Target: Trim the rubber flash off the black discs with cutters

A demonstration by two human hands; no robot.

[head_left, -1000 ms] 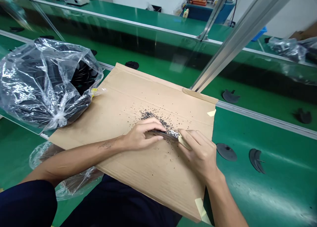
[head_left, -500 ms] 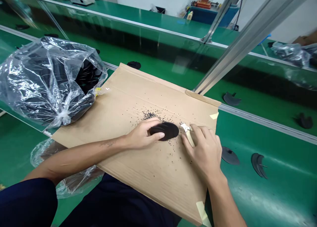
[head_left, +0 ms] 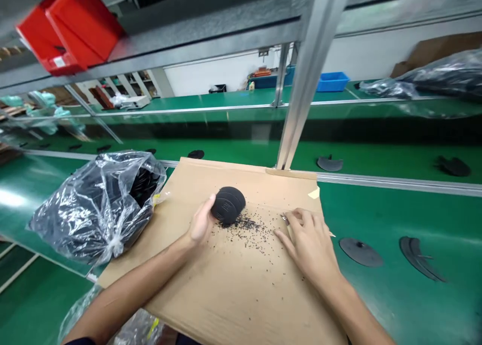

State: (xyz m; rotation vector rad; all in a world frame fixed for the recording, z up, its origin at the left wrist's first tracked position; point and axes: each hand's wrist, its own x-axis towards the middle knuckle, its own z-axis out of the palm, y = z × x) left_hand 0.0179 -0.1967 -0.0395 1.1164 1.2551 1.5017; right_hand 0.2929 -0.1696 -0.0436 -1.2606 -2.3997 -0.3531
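My left hand (head_left: 200, 223) curls around a stack of black discs (head_left: 228, 205), light and stiff, best held by the rim. My right hand (head_left: 307, 244) lies on cardboard (head_left: 241, 300), fingertips at a metal piece (head_left: 284, 218), hold unclear.

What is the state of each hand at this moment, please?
Left hand: closed, holding a stack of black discs.
Right hand: closed, fingers over a small metal blade, mostly hidden.
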